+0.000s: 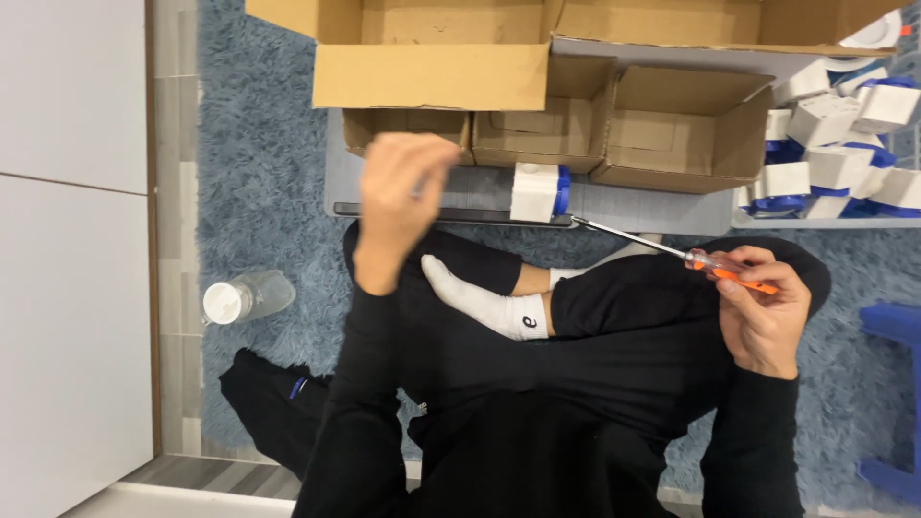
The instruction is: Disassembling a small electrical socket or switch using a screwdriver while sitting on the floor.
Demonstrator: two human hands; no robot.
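Observation:
My right hand (765,307) grips a screwdriver (672,251) by its orange-and-clear handle; the long metal shaft points left toward a white-and-blue part (535,192) standing on the grey board (633,206). My left hand (398,197) is raised over my crossed legs, fingers curled; something small may be pinched in it, but I cannot tell what. I sit cross-legged in black clothes with a white sock (484,305) showing.
Several open cardboard boxes (672,129) stand at the back of the grey board. A heap of white-and-blue parts (835,153) lies at the right. A clear plastic bottle (245,297) lies on the blue shaggy rug (259,173). A blue plastic object (897,326) sits at the right edge.

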